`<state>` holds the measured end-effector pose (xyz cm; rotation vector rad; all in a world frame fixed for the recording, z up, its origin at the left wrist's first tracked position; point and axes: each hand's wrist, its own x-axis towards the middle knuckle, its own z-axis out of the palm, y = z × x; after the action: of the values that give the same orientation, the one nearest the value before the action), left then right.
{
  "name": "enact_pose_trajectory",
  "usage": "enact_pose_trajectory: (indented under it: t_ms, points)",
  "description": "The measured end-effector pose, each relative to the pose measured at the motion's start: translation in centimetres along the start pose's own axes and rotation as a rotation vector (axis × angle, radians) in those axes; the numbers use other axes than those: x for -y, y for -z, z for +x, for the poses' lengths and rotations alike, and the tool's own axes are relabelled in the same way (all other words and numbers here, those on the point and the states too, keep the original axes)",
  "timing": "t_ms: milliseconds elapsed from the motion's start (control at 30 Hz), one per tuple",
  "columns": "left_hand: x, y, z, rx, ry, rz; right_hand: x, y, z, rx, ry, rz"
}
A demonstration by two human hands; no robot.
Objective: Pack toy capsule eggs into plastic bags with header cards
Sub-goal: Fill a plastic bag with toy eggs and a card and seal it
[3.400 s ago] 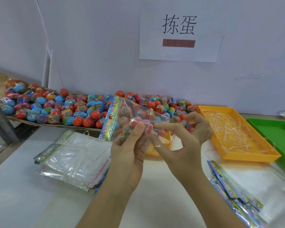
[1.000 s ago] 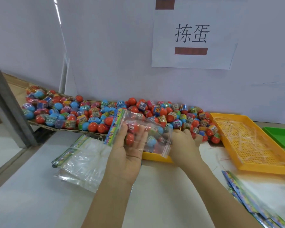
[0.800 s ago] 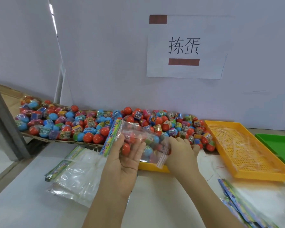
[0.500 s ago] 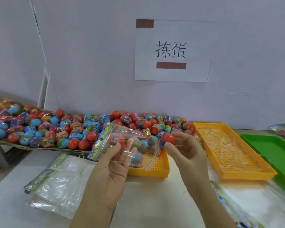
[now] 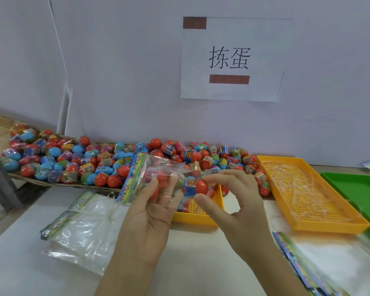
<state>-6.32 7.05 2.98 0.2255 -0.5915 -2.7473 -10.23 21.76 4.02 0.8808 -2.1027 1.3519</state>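
Table [image 5: 26, 274] carries a long egg pile [image 5: 73, 165] along the wall. A big orange tray [image 5: 320, 226] sits to the right and flat empty bags [image 5: 81, 231] lie to the left. Above the table, the left hand [image 5: 150, 223] grips a clear bag [image 5: 158, 169] that already holds eggs, fingers curled round it. The right hand [image 5: 239, 206] pinches a red-and-blue egg [image 5: 195, 186] between thumb and forefinger at the bag's open end.

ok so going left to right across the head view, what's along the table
pile of empty bags → left hand gripping the part-filled bag → egg pinched by the right hand → large orange tray → green tray
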Motion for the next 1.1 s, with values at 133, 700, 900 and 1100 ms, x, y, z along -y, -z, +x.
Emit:
enact_pose_trajectory:
  t_ms: [133, 700, 900, 1100]
  points:
    - [0.2, 0.0, 0.0, 0.023, -0.020, -0.023, -0.1, 0.0, -0.1, 0.014, 0.054, -0.113]
    - [1.5, 0.1, -0.7, -0.046, 0.005, 0.067, 0.3, -0.6, -0.6, 0.185, -0.023, -0.108]
    - [1.6, 0.3, -0.5, -0.056, 0.002, -0.010, 0.3, -1.2, -0.7, 0.137, 0.058, -0.246]
    - [1.8, -0.1, -0.7, -0.039, 0.010, -0.026, 0.1, -1.9, -1.1, 0.085, 0.106, -0.267]
